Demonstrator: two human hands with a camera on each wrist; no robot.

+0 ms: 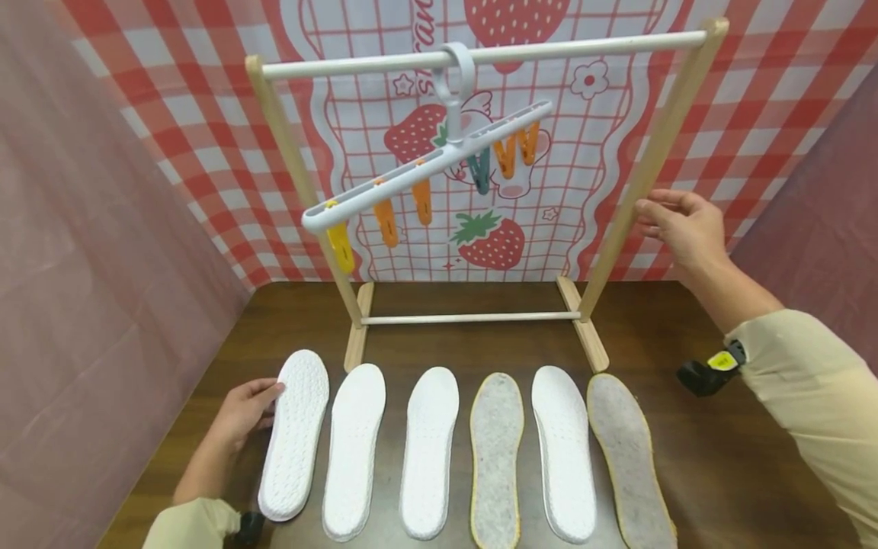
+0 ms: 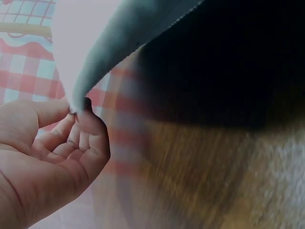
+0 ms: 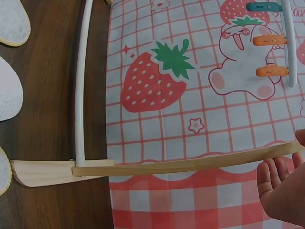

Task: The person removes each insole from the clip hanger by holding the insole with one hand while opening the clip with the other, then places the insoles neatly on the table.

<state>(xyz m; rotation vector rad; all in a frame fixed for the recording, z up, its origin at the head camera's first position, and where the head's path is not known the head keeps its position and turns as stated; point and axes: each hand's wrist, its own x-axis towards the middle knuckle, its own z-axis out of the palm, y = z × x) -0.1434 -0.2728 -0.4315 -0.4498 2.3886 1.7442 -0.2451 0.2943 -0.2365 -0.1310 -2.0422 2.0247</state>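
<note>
At the far left of a row, a white textured insole [image 1: 295, 435] is pinched at its edge by my left hand [image 1: 240, 412]. In the left wrist view, the thumb and index finger of the left hand [image 2: 62, 148] meet on the rim of the insole [image 2: 71, 57]. My right hand [image 1: 689, 229] is at the right post [image 1: 634, 187] of a wooden drying rack, the thumb on one side and fingers on the other. The right wrist view has the right hand [image 3: 286, 186] at its edge, holding the post [image 3: 200, 164].
More insoles lie on the brown table [image 1: 720, 473]: white ones [image 1: 353, 454] and grey ones with yellow edges [image 1: 497, 457]. A grey hanger [image 1: 432, 162] with orange, yellow and green clips hangs slanted from the top bar [image 1: 569, 49]. Behind is a strawberry-print cloth [image 1: 590, 229].
</note>
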